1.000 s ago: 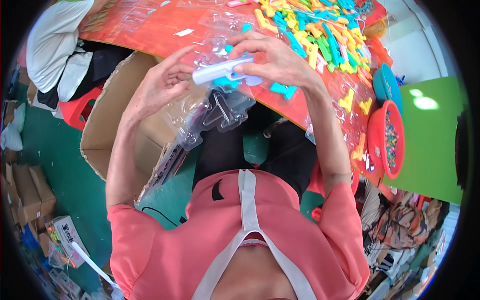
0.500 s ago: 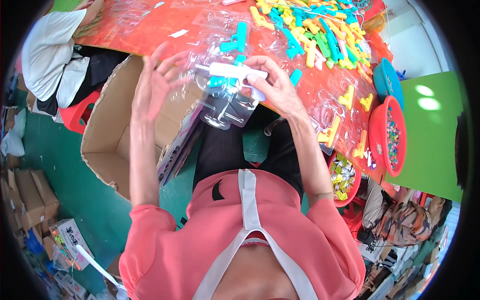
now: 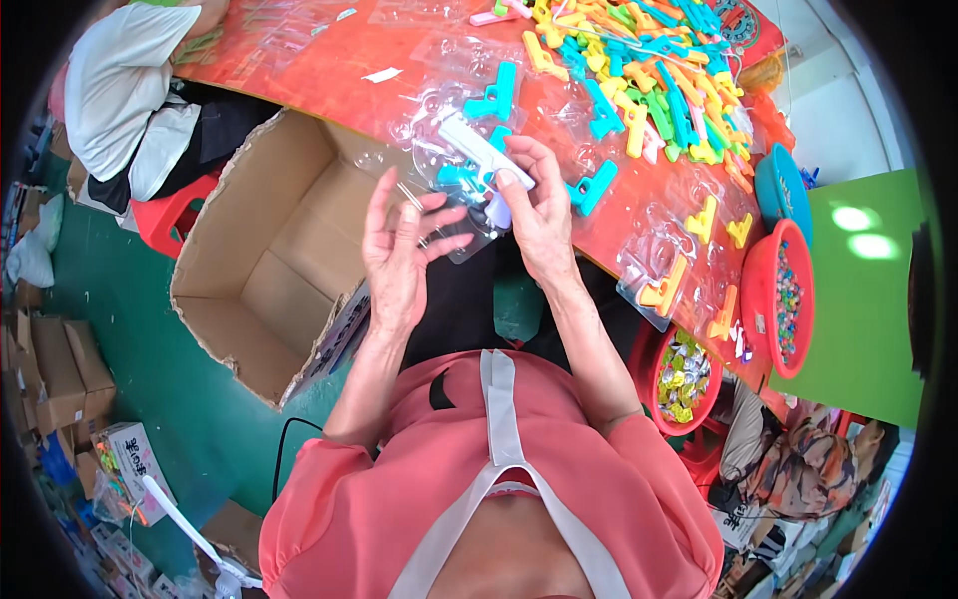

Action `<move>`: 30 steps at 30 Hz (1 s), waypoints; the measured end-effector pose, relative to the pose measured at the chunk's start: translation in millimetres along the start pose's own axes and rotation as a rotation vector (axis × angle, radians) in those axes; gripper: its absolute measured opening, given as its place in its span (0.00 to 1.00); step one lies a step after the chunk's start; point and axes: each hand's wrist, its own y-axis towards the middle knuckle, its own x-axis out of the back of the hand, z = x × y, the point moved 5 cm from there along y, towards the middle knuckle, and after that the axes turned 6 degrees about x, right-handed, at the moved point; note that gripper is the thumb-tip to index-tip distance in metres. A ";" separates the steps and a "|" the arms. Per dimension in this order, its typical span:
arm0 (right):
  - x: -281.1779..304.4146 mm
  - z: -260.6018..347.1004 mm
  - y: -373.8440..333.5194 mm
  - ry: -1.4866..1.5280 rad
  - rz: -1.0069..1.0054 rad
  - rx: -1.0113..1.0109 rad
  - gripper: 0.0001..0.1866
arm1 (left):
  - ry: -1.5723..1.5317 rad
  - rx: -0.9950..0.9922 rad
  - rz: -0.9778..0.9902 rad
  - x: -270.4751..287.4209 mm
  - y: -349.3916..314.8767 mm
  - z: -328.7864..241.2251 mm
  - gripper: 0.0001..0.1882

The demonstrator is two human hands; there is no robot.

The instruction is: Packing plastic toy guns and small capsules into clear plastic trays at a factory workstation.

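Observation:
My right hand (image 3: 540, 205) grips a white and lilac toy gun (image 3: 477, 152) by its rear, muzzle toward the upper left. My left hand (image 3: 404, 250) is below and left of it, palm up and fingers bent. A thin pale piece (image 3: 410, 197) sits at its thumb and fingers; its kind is too small to tell. Under the white gun, a clear plastic blister tray (image 3: 469, 247) overhangs the table edge, with a teal toy gun (image 3: 459, 180) in it, partly covered. More teal toy guns lie beyond (image 3: 493, 92) and to the right (image 3: 593, 188).
A pile of colourful toy guns (image 3: 654, 75) covers the red table (image 3: 329, 65) at the back. Orange toy guns (image 3: 667, 285) lie in clear trays at right, near red (image 3: 760, 299) and teal (image 3: 778, 190) basins. An open cardboard box (image 3: 215, 250) stands at left, near a seated person (image 3: 125, 90).
My left hand has come down and right, from beside the tray to below the white gun. The white gun has turned so its muzzle points further up. My view has shifted slightly.

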 end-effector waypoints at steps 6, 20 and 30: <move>-6.7 -11.2 -0.7 -0.048 0.046 -0.070 0.18 | 0.048 -0.003 -0.027 10.2 2.5 -9.3 0.27; -17.5 -14.7 -8.6 -0.032 -0.041 -0.138 0.21 | 0.016 -0.046 -0.005 16.2 5.8 -11.6 0.25; -17.7 1.7 -10.8 0.184 0.324 -0.384 0.39 | -0.013 -0.048 0.138 29.1 -2.2 -42.2 0.26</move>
